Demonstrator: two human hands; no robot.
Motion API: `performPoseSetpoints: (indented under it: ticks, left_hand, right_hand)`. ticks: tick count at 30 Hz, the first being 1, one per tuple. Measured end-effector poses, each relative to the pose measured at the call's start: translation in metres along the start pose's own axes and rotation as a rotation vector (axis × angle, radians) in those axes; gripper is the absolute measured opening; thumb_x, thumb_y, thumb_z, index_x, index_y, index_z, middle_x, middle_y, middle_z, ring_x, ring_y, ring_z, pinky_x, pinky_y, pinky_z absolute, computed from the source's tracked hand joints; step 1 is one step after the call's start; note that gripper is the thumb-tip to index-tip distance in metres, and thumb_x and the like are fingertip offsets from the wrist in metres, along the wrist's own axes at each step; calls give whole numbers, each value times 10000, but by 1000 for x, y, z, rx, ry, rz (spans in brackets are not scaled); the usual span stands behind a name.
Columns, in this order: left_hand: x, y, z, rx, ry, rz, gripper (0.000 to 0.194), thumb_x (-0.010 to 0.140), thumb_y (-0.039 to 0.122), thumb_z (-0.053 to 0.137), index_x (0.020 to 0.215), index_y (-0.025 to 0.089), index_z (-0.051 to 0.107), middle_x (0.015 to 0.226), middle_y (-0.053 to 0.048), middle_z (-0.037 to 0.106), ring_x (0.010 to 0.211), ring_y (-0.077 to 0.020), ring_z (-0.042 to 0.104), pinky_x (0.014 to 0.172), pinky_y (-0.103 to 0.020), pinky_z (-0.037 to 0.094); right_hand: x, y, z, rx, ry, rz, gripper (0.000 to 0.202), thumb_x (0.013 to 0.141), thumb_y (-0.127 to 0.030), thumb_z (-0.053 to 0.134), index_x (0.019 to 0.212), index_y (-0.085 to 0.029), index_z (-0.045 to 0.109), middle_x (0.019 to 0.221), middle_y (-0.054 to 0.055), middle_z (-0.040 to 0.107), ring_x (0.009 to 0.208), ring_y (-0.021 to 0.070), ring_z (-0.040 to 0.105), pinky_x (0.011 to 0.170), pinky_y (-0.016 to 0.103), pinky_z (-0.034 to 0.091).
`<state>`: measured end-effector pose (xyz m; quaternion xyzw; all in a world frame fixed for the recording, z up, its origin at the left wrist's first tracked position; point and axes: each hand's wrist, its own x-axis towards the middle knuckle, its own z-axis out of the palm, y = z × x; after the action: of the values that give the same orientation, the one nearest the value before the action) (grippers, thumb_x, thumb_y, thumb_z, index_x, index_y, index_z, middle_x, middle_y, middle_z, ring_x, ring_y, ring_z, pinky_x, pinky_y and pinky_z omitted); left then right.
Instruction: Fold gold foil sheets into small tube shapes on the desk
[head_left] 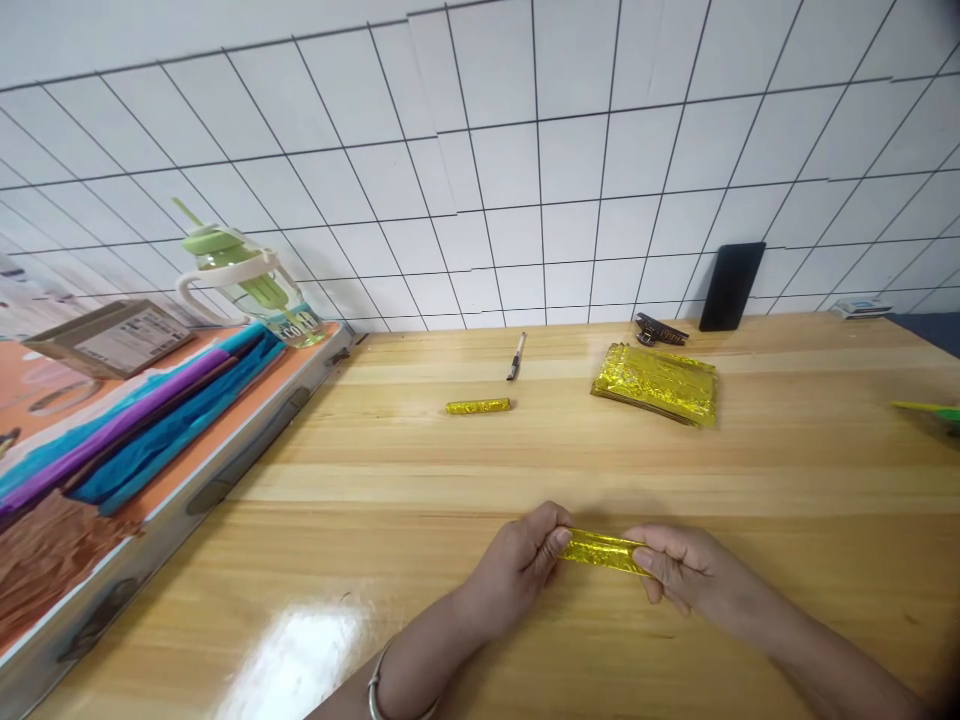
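Observation:
A narrow folded strip of shiny gold foil is stretched between my two hands above the wooden table. My left hand pinches its left end between thumb and fingers. At the other end, my right hand grips the strip the same way, thumb on top. Further back lies a thin gold foil roll, touched by neither hand. A stack of flat gold foil sheets rests at the back right of the table.
A pen, a black hair clip and a dark phone leaning on the tiled wall are at the back. Left, a raised orange surface holds a green-lidded bottle, a cardboard box and coloured crepe paper.

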<state>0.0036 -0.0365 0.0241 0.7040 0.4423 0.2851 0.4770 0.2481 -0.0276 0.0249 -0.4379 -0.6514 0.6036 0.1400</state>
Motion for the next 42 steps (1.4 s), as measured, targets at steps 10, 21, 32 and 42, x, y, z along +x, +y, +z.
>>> performPoseSetpoints:
  ticks: [10, 21, 32, 42]
  left_hand:
    - [0, -1, 12, 414, 10, 201, 395, 974, 394, 325, 690, 173, 489, 615, 8, 484, 565, -116, 436, 531, -216, 292]
    - [-7, 6, 24, 588, 23, 337, 319, 973, 298, 302, 728, 187, 473, 632, -4, 521, 544, -134, 446, 513, -241, 280]
    - [-3, 0, 7, 370, 4, 106, 416, 957, 459, 337, 645, 187, 380, 554, 52, 374, 486, -91, 342, 467, -208, 230]
    - [-4, 1, 3, 327, 44, 61, 409, 954, 461, 328, 659, 184, 389, 593, 47, 385, 525, -95, 358, 492, -205, 248]
  right_hand:
    - [0, 10, 15, -271, -10, -79, 400, 945, -476, 318, 1083, -217, 590, 734, -2, 609, 580, 110, 496, 523, 208, 359]
    - [-2, -16, 20, -333, -25, -191, 374, 958, -417, 303, 887, -201, 600, 722, 1, 577, 667, 131, 551, 599, 217, 403]
    - [-1, -2, 14, -384, 73, -184, 388, 955, -456, 302, 735, -197, 488, 618, -35, 488, 581, 106, 486, 570, 215, 354]
    - [-3, -4, 6, -222, 26, -138, 333, 951, -448, 334, 842, -200, 527, 631, -44, 448, 587, 104, 438, 558, 222, 329]
